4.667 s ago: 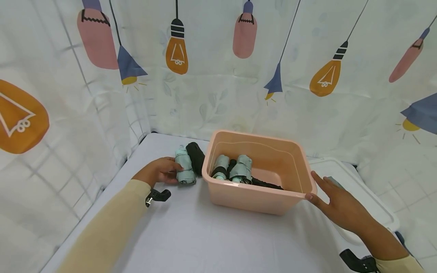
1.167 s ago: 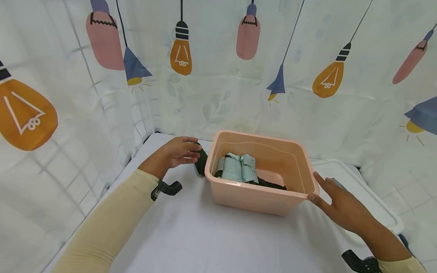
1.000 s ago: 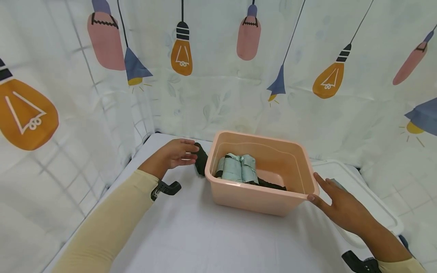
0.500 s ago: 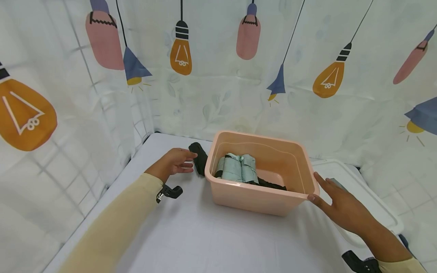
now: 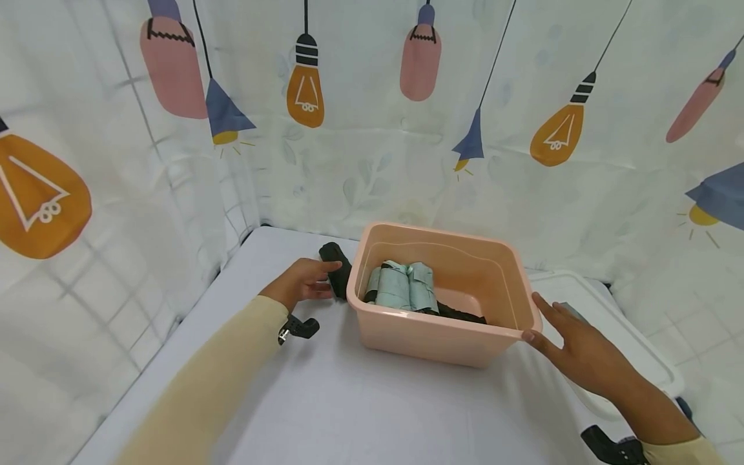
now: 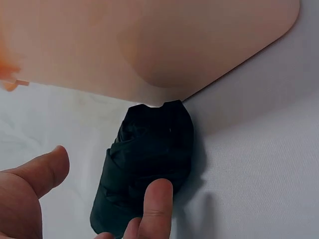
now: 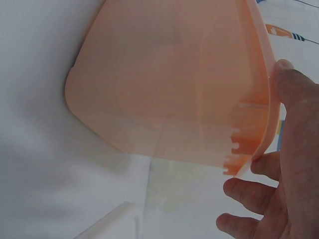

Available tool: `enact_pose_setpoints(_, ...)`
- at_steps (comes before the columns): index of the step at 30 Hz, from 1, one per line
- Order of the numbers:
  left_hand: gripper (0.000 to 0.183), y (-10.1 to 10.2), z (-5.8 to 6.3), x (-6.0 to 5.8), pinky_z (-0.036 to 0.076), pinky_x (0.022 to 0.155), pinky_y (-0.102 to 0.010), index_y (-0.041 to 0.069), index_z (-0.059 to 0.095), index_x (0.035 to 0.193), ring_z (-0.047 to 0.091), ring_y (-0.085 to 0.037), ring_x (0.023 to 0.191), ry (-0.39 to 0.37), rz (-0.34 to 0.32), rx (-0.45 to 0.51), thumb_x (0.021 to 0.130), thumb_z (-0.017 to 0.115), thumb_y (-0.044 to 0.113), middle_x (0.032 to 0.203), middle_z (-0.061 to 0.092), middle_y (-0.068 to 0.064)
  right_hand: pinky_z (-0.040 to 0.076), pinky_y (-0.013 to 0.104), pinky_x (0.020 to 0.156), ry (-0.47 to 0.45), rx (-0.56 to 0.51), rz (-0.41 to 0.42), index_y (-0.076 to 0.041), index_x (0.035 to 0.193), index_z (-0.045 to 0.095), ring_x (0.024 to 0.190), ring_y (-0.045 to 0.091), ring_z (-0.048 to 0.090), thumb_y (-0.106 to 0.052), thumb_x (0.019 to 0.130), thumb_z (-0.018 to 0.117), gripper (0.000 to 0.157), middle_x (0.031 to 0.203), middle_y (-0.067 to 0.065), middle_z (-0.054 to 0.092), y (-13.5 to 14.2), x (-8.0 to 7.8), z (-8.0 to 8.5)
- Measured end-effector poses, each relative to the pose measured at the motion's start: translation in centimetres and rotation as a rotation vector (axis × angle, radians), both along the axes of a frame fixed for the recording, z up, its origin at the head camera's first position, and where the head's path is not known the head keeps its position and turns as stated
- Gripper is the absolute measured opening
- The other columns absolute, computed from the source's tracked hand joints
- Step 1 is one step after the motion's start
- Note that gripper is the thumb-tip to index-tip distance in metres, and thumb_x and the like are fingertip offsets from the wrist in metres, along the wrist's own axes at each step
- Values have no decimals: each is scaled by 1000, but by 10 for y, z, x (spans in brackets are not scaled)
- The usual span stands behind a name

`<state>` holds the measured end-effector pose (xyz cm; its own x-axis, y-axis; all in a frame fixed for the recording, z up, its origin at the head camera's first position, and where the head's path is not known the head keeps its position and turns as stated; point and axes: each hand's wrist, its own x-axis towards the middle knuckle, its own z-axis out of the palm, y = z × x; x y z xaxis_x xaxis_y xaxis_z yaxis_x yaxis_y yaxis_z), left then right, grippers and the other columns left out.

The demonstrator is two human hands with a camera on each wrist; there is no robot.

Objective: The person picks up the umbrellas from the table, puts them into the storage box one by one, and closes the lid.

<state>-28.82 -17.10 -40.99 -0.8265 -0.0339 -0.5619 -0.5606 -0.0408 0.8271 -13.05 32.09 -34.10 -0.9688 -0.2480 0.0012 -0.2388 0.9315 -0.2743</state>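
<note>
Loosely spread, left grip (image 5: 301, 282) faces the black roll (image 5: 335, 266); right grip (image 5: 587, 352), splayed, touches the bin (image 5: 424, 339).

left hand (image 5: 302, 281): loosely spread | right hand (image 5: 584, 349): spread, angled inward

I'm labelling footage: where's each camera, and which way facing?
Head: worn there, facing forward and down at the tub; left hand, right hand show.
Left wrist: worn there, facing the black bundle; that hand partly shows.
Right wrist: worn there, facing the tub's side; that hand partly shows.
Head and left wrist share that bundle.
</note>
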Motion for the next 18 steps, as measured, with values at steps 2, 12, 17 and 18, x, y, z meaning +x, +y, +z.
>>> enact_pose_setpoints(2, 86, 3, -2, -2, 58, 89, -46, -2, 26, 158, 51, -41, 133, -5, 5, -10, 94, 76, 27, 158, 34, -26, 42, 76, 88, 3, -2, 3, -19, 166, 15, 131, 61, 42, -56, 103, 52, 82, 153, 40, 32, 0, 0, 0)
enact_pose_setpoints(12, 77, 12, -12, -12, 61, 80, -42, -6, 41, 149, 66, -29, 103, -9, 16, -67, 93, 78, 32, 140, 57, -24, 43, 75, 86, -9, -2, 1, -20, 166, 14, 129, 62, 43, -56, 104, 52, 81, 153, 41, 30, 1, 1, 0)
enact_pose_setpoints(17, 76, 16, -14, -13, 62, 73, -38, -7, 43, 147, 66, -27, 93, -20, 16, -135, 92, 79, 31, 136, 59, -24, 43, 75, 85, -10, 2, -6, -21, 166, 14, 128, 63, 44, -58, 103, 51, 81, 154, 41, 29, 0, 1, -1)
enact_pose_setpoints(18, 76, 16, -14, -13, 62, 72, -37, -6, 43, 147, 65, -27, 93, -21, 15, -147, 92, 79, 30, 136, 59, -24, 43, 75, 85, -9, 5, -7, -22, 166, 13, 127, 63, 45, -58, 103, 51, 81, 154, 41, 29, 0, 0, -1)
